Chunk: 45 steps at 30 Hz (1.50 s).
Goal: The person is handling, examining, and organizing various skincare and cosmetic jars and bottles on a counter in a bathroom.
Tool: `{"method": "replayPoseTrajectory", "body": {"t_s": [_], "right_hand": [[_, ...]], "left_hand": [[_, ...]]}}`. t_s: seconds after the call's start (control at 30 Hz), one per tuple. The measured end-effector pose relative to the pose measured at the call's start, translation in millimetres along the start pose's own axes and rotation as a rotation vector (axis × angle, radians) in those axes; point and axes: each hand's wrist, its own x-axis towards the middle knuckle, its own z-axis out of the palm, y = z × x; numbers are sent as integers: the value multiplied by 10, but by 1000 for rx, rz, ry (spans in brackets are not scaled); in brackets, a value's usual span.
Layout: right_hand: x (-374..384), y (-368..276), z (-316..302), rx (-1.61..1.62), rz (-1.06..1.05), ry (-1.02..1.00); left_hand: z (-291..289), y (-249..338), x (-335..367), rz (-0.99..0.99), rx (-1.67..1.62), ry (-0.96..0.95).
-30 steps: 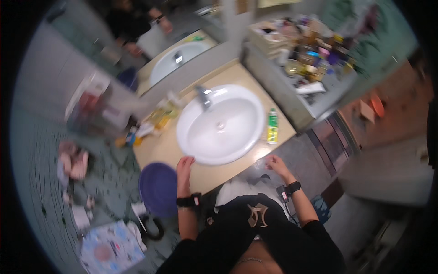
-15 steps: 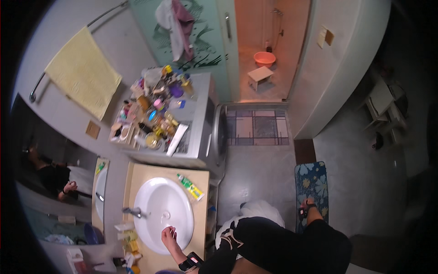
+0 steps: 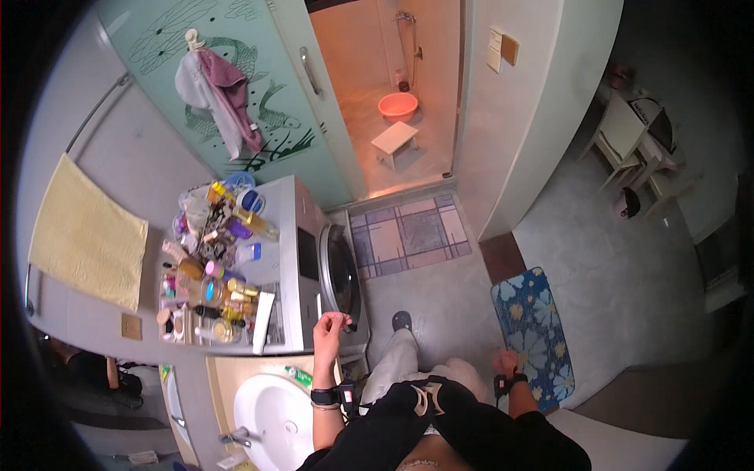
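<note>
My left hand (image 3: 328, 333) is raised beside the front corner of the washing machine (image 3: 309, 271), its fingers curled together and nothing seen in them. A dark band sits on that wrist. Below and left of it is the white oval washbasin (image 3: 263, 399), with a metal tap (image 3: 236, 436). Partly behind my left forearm, a green toothpaste tube (image 3: 298, 375) lies on the beige counter (image 3: 224, 372). My right hand (image 3: 506, 361) hangs low at my right side, over the edge of the blue floral mat (image 3: 537, 322). Blur hides how its fingers are set, and no object shows there.
Bottles, jars and a white tube (image 3: 264, 322) crowd the washing machine top. A yellow towel (image 3: 90, 235) hangs on the left wall. Ahead are a checked mat (image 3: 408, 234), a small stool (image 3: 394, 139) and an orange basin (image 3: 398, 106) in the shower. Chairs (image 3: 624, 141) stand far right.
My left hand has risen from over the washbasin to beside the washing machine. The view has turned right, and a leg and dark shoe now show on the floor ahead.
</note>
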Motion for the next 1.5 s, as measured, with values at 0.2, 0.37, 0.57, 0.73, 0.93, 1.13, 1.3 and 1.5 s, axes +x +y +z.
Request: {"method": "replayPoseTrajectory", "body": {"t_s": [0.2,0.37,0.57,0.73,0.93,1.13,1.3,1.5], "right_hand": [[-307,117,4,-689,-20,218],[207,-426,-55,354,291,477],[1210,-1469,-47,719,286,525],[1883,-2148,-193,436,332,293],[3320,-2912,-542,386,377,149],[4706,-4150,-503,-335,86,-180],[5373,-5240,115,-162,226,-293],[5343,-5944,1109,-119,193,-590]], "left_hand": [[207,-31,1168,-16,-78,-78],[252,136,2099,184,113,6],[593,495,2819,244,159,-19],[486,378,3155,76,17,146],[215,432,3193,56,-87,498],[417,657,3059,109,22,870],[434,474,2697,91,7,1186],[343,663,2552,-2,27,1393]]}}
